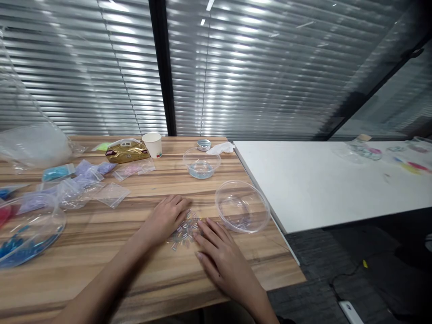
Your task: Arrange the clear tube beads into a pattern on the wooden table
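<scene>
A loose pile of small clear tube-like beads (185,231) lies on the wood-grain table between my hands. My left hand (168,217) rests at the pile's left edge, its fingers curled close together; whether anything is under them is hidden. On the right side, my right hand (219,254) lies with fingers spread and fingertips at the beads. Just beyond it stands a clear round bowl (266,211) with some small pieces at its bottom. Farther back, a second clear bowl (201,170) holds light blue pieces.
Small plastic bags (83,184) of purple, blue and pink pieces cover the left side. A clear bowl (62,220) with blue pieces stands at far left. Behind are a gold packet (126,151), a paper cup (153,145) and a tissue (221,148). A white table (303,189) adjoins on the right.
</scene>
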